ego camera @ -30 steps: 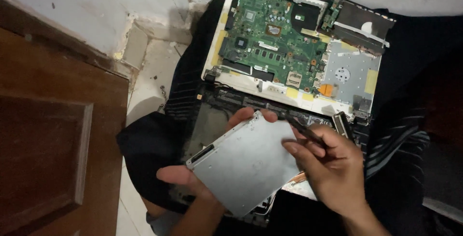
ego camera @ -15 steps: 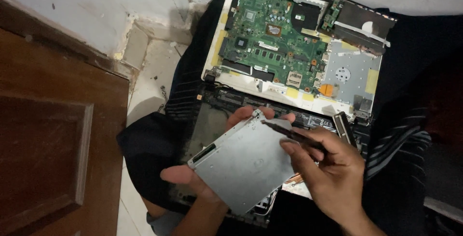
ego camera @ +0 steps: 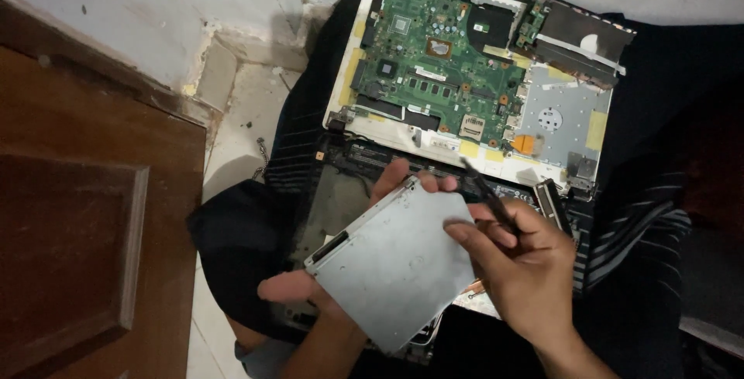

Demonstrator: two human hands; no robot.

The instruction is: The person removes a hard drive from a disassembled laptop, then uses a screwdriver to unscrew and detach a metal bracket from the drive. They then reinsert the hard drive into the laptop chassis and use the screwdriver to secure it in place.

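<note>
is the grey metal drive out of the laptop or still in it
Out. The grey drive rests in the left hand, apart from the opened laptop.

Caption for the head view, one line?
Left hand holds a flat grey metal drive; right hand grips a dark tool.

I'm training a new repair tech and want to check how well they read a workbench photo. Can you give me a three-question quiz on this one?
1. True or false: the left hand holds the flat grey metal drive from below.
2. What does the right hand grip?
A) a thin dark tool
B) a roll of tape
C) a spanner
3. Fill in: the green circuit board lies in an opened ______ chassis.

Key: 1 true; 2 A; 3 laptop.
</note>
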